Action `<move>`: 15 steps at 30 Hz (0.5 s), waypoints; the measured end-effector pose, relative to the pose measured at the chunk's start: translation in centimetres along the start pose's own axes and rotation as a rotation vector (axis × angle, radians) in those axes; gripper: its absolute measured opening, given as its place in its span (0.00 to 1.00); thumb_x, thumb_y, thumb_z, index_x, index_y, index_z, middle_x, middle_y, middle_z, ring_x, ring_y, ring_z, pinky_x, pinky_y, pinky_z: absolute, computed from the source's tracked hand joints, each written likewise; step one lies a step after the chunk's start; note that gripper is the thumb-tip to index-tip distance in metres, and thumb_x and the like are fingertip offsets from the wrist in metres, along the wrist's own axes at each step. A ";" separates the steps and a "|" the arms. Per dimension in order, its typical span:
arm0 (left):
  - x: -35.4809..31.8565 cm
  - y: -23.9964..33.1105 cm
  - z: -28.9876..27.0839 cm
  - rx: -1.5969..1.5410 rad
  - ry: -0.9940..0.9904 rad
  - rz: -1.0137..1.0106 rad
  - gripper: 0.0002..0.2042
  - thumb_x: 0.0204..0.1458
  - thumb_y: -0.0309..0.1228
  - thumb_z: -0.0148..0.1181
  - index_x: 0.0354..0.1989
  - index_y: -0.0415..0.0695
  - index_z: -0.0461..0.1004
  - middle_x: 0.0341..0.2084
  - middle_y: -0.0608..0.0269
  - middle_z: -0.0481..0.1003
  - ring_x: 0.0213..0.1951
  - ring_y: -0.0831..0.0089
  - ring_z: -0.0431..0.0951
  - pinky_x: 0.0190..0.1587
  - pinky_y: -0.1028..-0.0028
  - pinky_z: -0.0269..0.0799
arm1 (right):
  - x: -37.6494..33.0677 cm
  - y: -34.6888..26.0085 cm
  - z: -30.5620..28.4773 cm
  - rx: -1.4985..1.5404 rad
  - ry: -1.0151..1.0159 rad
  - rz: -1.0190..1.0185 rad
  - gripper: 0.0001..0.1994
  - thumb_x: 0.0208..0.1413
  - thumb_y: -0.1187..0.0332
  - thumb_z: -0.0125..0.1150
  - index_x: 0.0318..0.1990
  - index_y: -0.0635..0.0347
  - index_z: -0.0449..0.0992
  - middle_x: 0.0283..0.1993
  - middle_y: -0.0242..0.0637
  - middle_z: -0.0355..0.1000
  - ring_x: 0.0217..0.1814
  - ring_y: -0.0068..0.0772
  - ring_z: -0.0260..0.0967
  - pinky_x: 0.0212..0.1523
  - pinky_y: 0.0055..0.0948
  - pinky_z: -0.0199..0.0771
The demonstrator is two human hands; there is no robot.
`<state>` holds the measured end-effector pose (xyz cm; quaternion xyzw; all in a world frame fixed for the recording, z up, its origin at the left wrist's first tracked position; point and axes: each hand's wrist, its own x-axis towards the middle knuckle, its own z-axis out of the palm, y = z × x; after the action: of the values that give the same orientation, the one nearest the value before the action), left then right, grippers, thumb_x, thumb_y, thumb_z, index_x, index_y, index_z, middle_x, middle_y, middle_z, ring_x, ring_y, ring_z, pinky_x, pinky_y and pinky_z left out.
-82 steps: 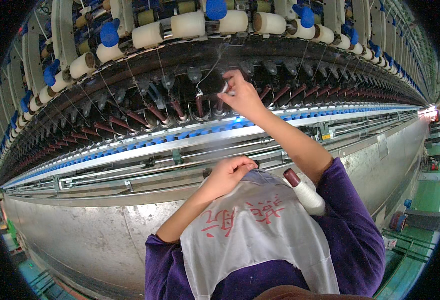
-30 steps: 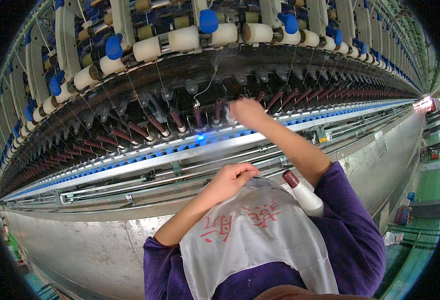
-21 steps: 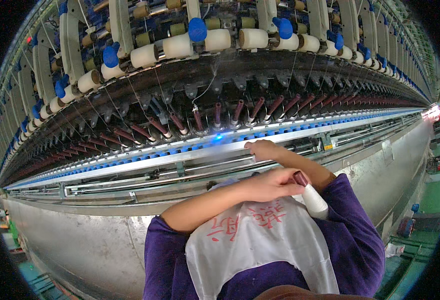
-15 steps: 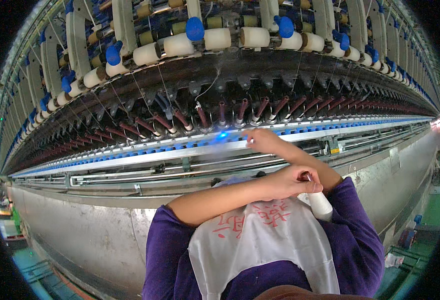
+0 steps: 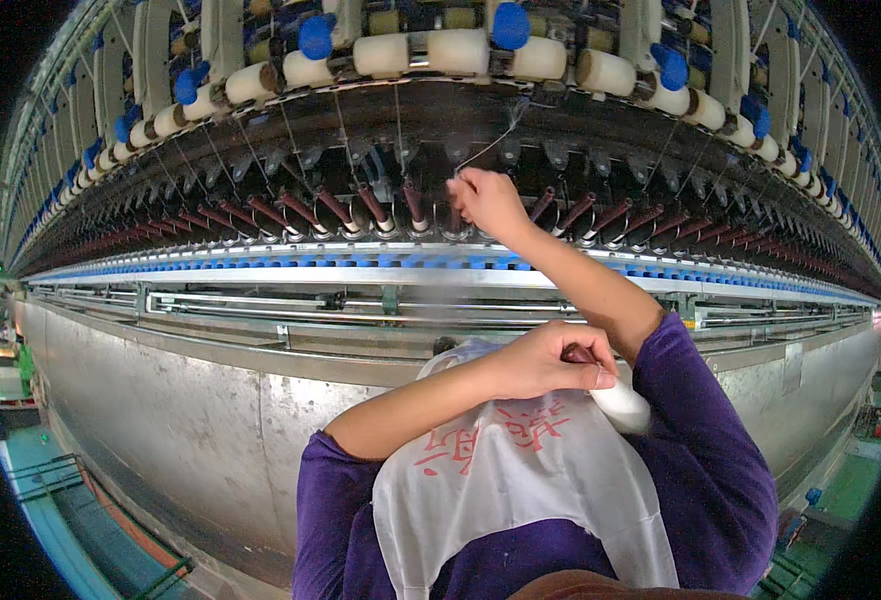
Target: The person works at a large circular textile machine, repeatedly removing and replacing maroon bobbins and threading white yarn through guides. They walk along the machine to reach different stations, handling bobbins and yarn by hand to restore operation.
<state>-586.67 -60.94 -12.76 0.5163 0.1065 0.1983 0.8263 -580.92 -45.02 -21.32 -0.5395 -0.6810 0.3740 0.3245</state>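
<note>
My left hand [image 5: 556,358] is closed around the dark reddish-brown end of a bobbin [image 5: 621,402] wound with white yarn, which it holds tilted against my apron and right sleeve. My right hand [image 5: 489,205] reaches over the machine's rail to the row of spindles, its fingers pinched together. A slack white strand of yarn [image 5: 491,148] hangs from above and runs down to those fingers. Just below the fingertips is a spindle [image 5: 456,222], partly covered by the hand. Reddish-brown tubes [image 5: 414,204] stand on the spindles on both sides.
White rollers [image 5: 458,50] and blue knobs [image 5: 316,37] line the machine above. A metal rail with a blue strip [image 5: 441,262] runs across in front of the spindles. Nearer me are long rods and a metal side panel [image 5: 191,410]. My white apron [image 5: 521,490] hangs in front.
My right hand has moved up and forward from in front of the rail to the spindle with the slack strand. The left hand still holds the bobbin, now tipped flatter. The whole view has shifted.
</note>
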 end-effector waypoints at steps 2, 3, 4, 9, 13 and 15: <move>-0.6 0.1 -0.3 -0.018 0.021 0.020 0.09 0.51 0.32 0.59 0.36 0.41 0.72 0.31 0.69 0.73 0.35 0.83 0.71 0.38 0.82 0.65 | -1.3 2.9 0.5 -0.199 0.025 -0.226 0.07 0.49 0.69 0.53 0.25 0.61 0.74 0.27 0.44 0.74 0.28 0.45 0.72 0.30 0.38 0.71; -0.7 0.2 -0.4 -0.022 0.023 0.032 0.09 0.51 0.32 0.59 0.36 0.41 0.72 0.31 0.69 0.73 0.35 0.83 0.71 0.39 0.81 0.65 | -2.2 4.8 0.4 -0.305 0.034 -0.354 0.06 0.48 0.69 0.52 0.24 0.60 0.73 0.28 0.44 0.74 0.29 0.45 0.72 0.31 0.39 0.71; -0.8 0.2 -0.5 -0.028 0.019 0.055 0.09 0.51 0.33 0.59 0.36 0.41 0.72 0.31 0.69 0.73 0.35 0.83 0.70 0.39 0.81 0.65 | -3.9 6.8 0.5 -0.550 -0.065 -0.383 0.07 0.49 0.69 0.51 0.25 0.61 0.73 0.26 0.44 0.73 0.26 0.46 0.70 0.27 0.40 0.70; 0.3 0.0 -0.6 0.091 -0.034 0.050 0.09 0.52 0.33 0.58 0.35 0.40 0.73 0.31 0.70 0.73 0.33 0.85 0.69 0.37 0.82 0.64 | -15.3 16.2 0.5 -0.714 -0.769 0.011 0.08 0.50 0.66 0.51 0.29 0.59 0.74 0.27 0.43 0.73 0.31 0.46 0.71 0.31 0.41 0.70; 1.7 -0.3 -0.2 0.089 -0.111 0.013 0.10 0.52 0.35 0.58 0.33 0.40 0.73 0.30 0.69 0.73 0.32 0.84 0.69 0.37 0.81 0.64 | -18.3 18.9 -1.3 -0.724 -0.872 0.229 0.08 0.49 0.65 0.53 0.31 0.58 0.75 0.29 0.43 0.73 0.32 0.46 0.72 0.33 0.42 0.71; 2.2 -0.5 0.0 0.029 -0.150 0.035 0.11 0.52 0.36 0.58 0.33 0.39 0.73 0.30 0.69 0.74 0.32 0.84 0.69 0.36 0.81 0.65 | -17.3 17.9 -2.1 -0.701 -0.787 0.231 0.08 0.48 0.65 0.54 0.33 0.58 0.75 0.29 0.43 0.73 0.33 0.46 0.72 0.34 0.42 0.71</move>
<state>-584.59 -60.23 -13.15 0.5435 0.0380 0.1718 0.8208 -566.74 -59.15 -36.33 -0.5059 -0.7714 0.3315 -0.1979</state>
